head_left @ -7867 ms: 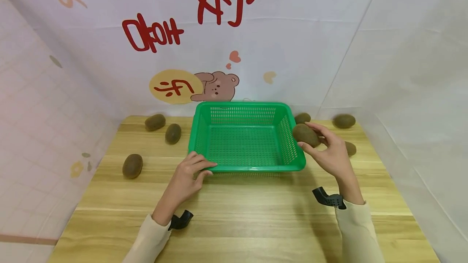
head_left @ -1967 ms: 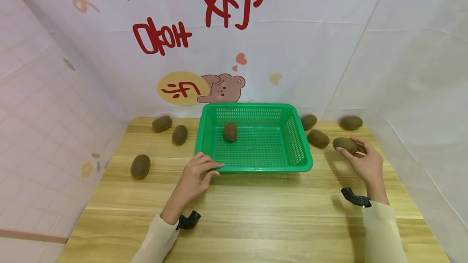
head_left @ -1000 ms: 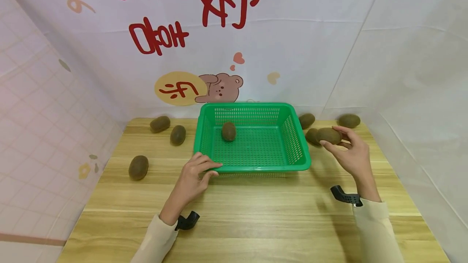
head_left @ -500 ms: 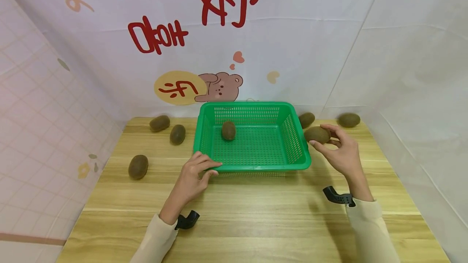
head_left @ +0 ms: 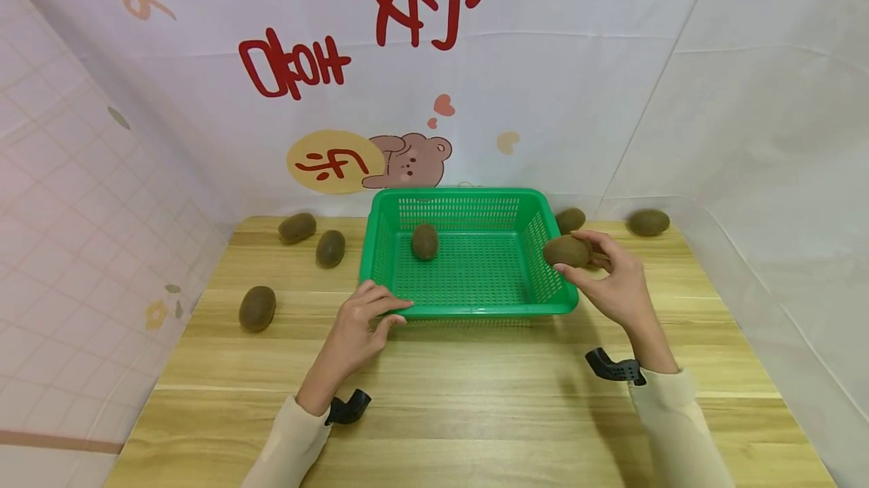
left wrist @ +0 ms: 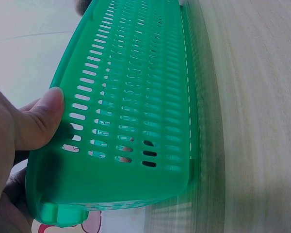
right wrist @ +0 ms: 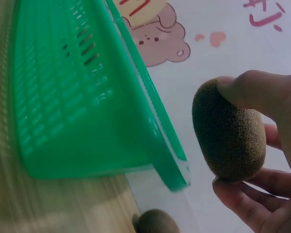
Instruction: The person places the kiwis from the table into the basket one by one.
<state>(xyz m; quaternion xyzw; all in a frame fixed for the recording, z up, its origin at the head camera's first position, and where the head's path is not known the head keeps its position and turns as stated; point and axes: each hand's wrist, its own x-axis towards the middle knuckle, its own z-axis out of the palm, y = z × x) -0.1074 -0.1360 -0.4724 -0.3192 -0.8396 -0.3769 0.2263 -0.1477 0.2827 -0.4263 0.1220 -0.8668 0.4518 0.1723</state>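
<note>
My right hand [head_left: 614, 280] grips a brown, fuzzy kiwi [head_left: 567, 251] between thumb and fingers. In the head view the fruit overlaps the right rim of a green mesh basket [head_left: 475, 311]; the right wrist view has this kiwi [right wrist: 228, 131] beside the basket's rim [right wrist: 167, 165], a gap between them. My left hand [head_left: 356, 326] pinches the basket's near left corner, its thumb [left wrist: 51, 104] on the outer wall in the left wrist view. One kiwi [head_left: 425, 242] rests inside the basket, towards its left side.
Left of the basket, three kiwis lie on the wooden table [head_left: 434, 405]: one nearer [head_left: 257, 308], two further back. On the right, a kiwi [head_left: 570, 219] sits behind the held one and another [head_left: 648, 222] near the back edge. A printed cloth [head_left: 543, 81] rises behind.
A kiwi has come to lie in the basket since the oldest frame. My right hand has since lifted another from the table's right and carried it left to the rim. My left hand keeps its hold.
</note>
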